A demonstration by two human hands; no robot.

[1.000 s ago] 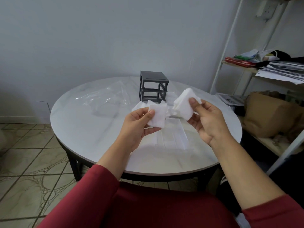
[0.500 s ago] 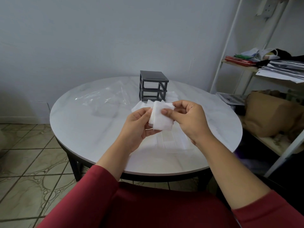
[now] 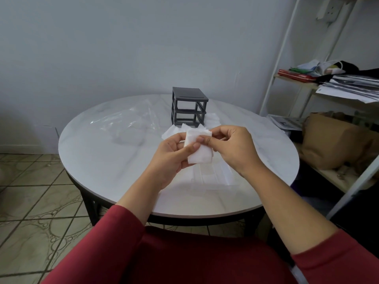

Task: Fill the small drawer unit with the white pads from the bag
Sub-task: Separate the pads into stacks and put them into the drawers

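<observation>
Left hand [image 3: 172, 154], right hand [image 3: 231, 148] pinching white pads [image 3: 200, 148].

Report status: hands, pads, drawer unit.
Left hand and right hand both pinch one stack of white pads above the table. Drawer unit stands beyond, slots empty. Nothing blocks it.

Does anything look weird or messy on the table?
Yes. The gray drawer unit is an empty frame; what look like its clear drawers lie out on the table, and loose white pads are scattered beside it.
</observation>
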